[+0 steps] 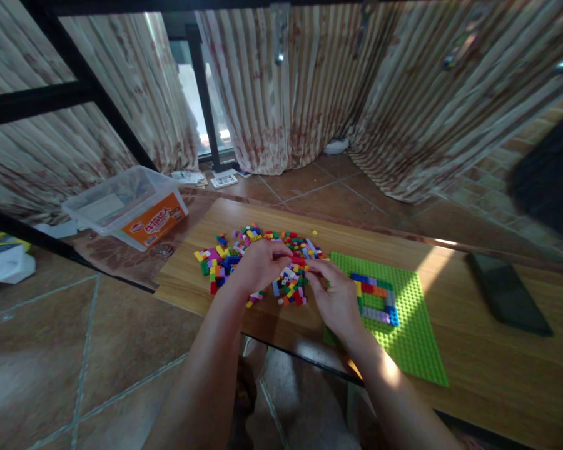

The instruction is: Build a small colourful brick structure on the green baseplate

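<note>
Left hand (261,265) pinches a red brick (298,259), long axis sideways toward right hand (334,297), whose grip I cannot tell

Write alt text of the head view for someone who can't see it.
A person's bare left hand and right hand nearly meet over a heap of small multicoloured plastic bricks on a brown wooden table. Right of it, a green studded baseplate bears a hollow rectangle of coloured bricks; a dark rectangular phone lies farther right.
</note>
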Motion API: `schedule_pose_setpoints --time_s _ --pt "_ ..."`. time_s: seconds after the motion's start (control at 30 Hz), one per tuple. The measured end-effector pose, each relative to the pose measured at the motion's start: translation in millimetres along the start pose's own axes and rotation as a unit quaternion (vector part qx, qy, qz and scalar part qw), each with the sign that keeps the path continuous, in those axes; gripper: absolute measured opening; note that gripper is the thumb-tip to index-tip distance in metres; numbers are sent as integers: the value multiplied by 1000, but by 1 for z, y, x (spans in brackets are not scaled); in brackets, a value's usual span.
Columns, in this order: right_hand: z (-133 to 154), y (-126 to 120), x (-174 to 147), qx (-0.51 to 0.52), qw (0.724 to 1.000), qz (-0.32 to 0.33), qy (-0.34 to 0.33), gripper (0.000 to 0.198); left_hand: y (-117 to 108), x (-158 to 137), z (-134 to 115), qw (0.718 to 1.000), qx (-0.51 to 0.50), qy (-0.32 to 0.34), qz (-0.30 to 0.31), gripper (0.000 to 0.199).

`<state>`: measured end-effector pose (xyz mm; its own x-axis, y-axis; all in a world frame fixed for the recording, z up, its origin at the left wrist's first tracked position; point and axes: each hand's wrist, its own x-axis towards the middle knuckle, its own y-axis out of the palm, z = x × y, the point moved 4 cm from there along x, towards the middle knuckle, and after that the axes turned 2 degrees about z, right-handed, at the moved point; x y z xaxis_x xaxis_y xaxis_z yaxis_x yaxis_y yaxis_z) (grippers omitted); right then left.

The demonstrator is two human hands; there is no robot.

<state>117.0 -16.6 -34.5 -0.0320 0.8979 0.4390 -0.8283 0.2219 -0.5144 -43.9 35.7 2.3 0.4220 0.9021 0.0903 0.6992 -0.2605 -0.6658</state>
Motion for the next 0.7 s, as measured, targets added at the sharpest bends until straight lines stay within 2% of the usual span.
schedule_pose_setpoints --time_s 0.33,0.5,0.7 --pt "-3 -8 2 -20 999 -27 0 20 -1 0 1 999 34 -2 -17 21" --pt "-7 -11 2 -31 999 -30 14 19 0 1 6 996 78 -28 -29 24" --pt "-12 -9 3 -121 993 -5 4 24 2 2 8 991 117 -48 -37 31"
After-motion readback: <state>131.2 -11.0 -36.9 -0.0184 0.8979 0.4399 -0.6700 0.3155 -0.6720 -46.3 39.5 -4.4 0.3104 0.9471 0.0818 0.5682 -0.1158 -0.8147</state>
